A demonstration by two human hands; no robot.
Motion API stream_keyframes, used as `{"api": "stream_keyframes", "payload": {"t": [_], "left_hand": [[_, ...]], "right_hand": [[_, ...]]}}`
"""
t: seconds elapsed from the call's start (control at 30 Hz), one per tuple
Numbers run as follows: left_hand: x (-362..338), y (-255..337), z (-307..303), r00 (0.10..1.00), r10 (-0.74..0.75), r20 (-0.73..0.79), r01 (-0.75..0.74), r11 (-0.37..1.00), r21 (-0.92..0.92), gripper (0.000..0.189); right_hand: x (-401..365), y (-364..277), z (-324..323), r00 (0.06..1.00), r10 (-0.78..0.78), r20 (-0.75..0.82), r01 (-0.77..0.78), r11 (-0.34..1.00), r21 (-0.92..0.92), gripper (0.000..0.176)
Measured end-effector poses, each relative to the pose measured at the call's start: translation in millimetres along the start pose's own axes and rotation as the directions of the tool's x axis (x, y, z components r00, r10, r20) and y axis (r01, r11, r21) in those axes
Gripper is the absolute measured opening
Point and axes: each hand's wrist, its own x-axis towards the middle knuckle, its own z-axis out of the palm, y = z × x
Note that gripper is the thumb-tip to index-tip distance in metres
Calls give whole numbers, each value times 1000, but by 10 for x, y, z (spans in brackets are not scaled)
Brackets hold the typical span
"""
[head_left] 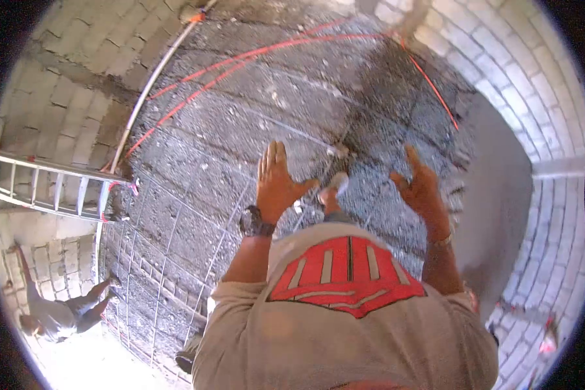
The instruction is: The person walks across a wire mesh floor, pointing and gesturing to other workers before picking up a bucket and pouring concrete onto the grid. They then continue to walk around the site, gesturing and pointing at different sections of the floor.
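My left hand is raised in front of my chest, empty, with fingers stretched up and the thumb out to the side. A dark watch sits on that wrist. Across from it, my right hand is also held up with nothing in it, fingers apart. A thin band circles the right wrist. Both hands are in the air and touch nothing. Below and between them, one of my shoes stands on the rough gravelly ground.
A grid of steel bars spans the ground. Orange tubes arch across the far part. A metal ladder is at left, with another person below it. Smooth grey concrete and a block wall lie right.
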Motion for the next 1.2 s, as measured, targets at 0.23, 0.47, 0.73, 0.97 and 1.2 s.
{"api": "stream_keyframes", "payload": {"t": [0.23, 0.47, 0.73, 0.97, 1.2], "left_hand": [[1540, 531, 291, 977, 128, 171, -133, 991, 19, 108], [2632, 1187, 462, 940, 322, 115, -318, 947, -47, 99], [3390, 1357, 867, 863, 487, 134, -470, 872, -137, 105], [3993, 1353, 893, 751, 648, 128, -637, 761, -119, 104], [4462, 630, 766, 706, 699, 117, -682, 715, -155, 108]], "right_hand": [[858, 699, -187, 994, 93, -65, -86, 990, 111, 58], [1374, 1018, -329, 956, 294, 19, -294, 949, 111, 62], [1706, 1337, -633, 935, 337, -111, -326, 939, 109, 63], [1830, 982, -616, 823, 562, -84, -555, 827, 88, 70], [2151, 765, 173, 784, 605, -136, -580, 793, 187, 59]]}}
